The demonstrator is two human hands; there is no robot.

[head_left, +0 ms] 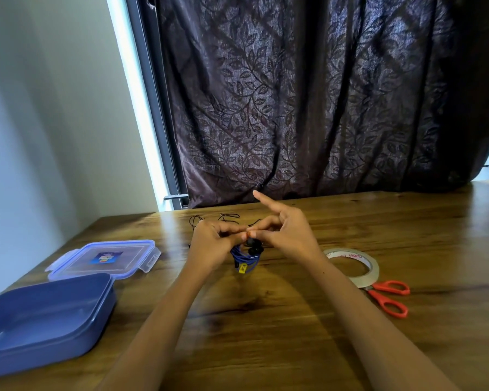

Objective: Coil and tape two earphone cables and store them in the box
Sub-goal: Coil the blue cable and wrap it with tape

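Note:
Above the middle of the table, both hands meet around a coiled blue earphone cable (244,259) with black earbuds and a small yellow tag hanging below. My left hand (212,244) grips the top of the coil. My right hand (283,232) pinches the coil at the same spot, its index finger pointing up and away. A second, black earphone cable (229,217) lies loose on the table just behind the hands. The open blue box (44,320) stands at the left front. A roll of clear tape (353,265) lies to the right.
The box's clear lid (105,259) with blue clips lies behind the box. Red-handled scissors (387,296) lie partly under the tape roll at the right. A dark patterned curtain (322,94) hangs behind the wooden table (266,320); a wall stands at the left.

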